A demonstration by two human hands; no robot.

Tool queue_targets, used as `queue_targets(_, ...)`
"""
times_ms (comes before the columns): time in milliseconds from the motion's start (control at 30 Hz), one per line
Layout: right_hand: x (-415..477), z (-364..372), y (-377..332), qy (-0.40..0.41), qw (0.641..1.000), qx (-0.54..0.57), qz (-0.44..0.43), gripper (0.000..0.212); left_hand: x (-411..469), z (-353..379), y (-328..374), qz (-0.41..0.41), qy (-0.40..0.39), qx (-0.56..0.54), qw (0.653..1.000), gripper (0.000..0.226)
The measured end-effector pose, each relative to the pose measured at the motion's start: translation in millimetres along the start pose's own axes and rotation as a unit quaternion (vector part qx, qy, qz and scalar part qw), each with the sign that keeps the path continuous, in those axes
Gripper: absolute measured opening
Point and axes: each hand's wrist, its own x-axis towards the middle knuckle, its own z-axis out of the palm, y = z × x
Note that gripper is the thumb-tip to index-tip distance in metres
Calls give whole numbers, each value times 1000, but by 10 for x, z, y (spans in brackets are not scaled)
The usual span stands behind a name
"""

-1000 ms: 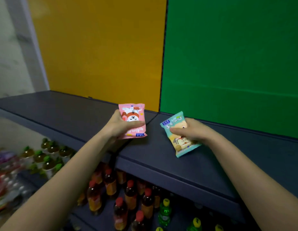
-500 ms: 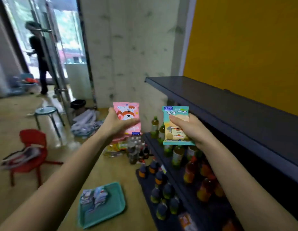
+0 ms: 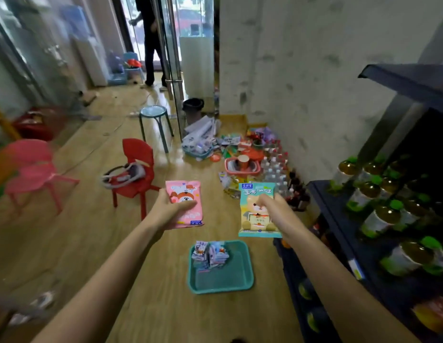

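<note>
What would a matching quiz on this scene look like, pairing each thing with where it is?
Things:
1. pink packet
2. turquoise packet
3. teal tray
4. red chair

Places:
A. on the floor, holding small wrapped packs
B. gripped by the right hand
C. on the floor, near the blue stool
D. gripped by the left hand

Pairs: 1-D, 2-B, 3-A, 4-C.
</note>
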Motion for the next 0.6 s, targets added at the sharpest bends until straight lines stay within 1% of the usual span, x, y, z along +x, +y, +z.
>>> queue_targets(100, 548, 240, 209, -22, 1000, -8, 6, 23, 495, -40, -328, -29, 7, -17, 999, 22)
queue_targets(133, 745, 311, 290, -32, 999, -16, 11, 25, 665, -31, -438, -46, 10, -27, 999, 24)
queue_targets(200, 1101, 443, 479, -49, 999, -14, 18, 21, 989, -9, -694, -81, 13, -47, 996, 29)
queue_targets(300, 1611, 653, 859, -49, 998, -7, 26, 13, 1446, 15, -1167, -115, 16, -49, 992, 31)
queue_targets(467, 2434, 1101, 1822, -43, 997, 12, 55, 16, 2150, 79, -2207, -149, 11, -59, 987, 33)
queue_targets(600, 3060, 1477, 2829, -41, 997, 27, 55, 12, 2770, 130, -3331, -166, 14, -51, 985, 43)
